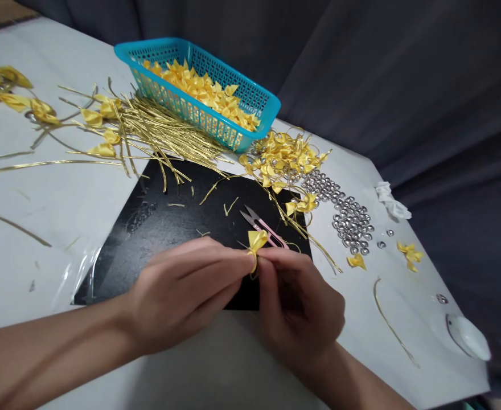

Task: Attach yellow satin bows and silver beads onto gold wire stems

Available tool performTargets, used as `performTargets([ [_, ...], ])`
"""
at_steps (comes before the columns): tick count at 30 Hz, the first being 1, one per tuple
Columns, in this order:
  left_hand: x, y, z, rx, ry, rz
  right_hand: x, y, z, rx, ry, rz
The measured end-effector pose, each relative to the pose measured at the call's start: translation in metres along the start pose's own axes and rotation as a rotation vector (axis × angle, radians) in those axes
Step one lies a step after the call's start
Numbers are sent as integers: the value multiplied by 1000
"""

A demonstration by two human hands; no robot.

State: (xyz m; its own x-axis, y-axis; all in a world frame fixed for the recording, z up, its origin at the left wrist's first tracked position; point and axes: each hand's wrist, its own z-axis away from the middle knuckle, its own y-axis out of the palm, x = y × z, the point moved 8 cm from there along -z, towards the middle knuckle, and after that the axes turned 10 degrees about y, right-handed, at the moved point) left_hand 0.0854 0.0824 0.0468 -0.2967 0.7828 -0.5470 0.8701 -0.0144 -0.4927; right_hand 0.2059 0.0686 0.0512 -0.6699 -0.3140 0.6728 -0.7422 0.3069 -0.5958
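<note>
Over the near part of a black mat (173, 216), my left hand (186, 285) pinches a small yellow ribbon bow (257, 239). Its loops stick up above the fingertips. From the right, my right hand (302, 296) has thumb and forefinger closed at the bow's lower side, where a thin gold strand shows; how much of the strand lies between the fingers is hidden. Just beyond the bow, pink-handled thread snips (262, 228) lie on the mat with blades apart. Short gold offcuts are scattered around them.
A blue basket (271, 114) of yellow bows stands at the back, beside a heap of gold cords (169, 131). Bows with cords (291, 154) and silver beads (350, 222) lie to the right. A white rounded object (468, 336) sits near the right table edge.
</note>
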Motion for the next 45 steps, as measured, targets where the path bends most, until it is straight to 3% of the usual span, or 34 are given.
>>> performTargets([
  [9,-2,-1,1,-17,34,-1,-4,5,-1,53,-10,-26],
  [16,9,-3,2,-5,4,-57,-13,13,-8,146,91,-73],
  [24,5,-2,2,17,42,-53,-20,22,-8,241,173,-160],
  [29,7,4,4,88,17,-49,-17,20,-6,229,135,-216],
  [34,14,2,4,39,-100,-45,-11,0,-13,49,41,-204],
  [38,17,6,3,75,-141,-20,-1,3,-19,161,-105,-76],
  [45,19,9,6,120,-142,-25,-1,11,-27,327,-149,-65],
])
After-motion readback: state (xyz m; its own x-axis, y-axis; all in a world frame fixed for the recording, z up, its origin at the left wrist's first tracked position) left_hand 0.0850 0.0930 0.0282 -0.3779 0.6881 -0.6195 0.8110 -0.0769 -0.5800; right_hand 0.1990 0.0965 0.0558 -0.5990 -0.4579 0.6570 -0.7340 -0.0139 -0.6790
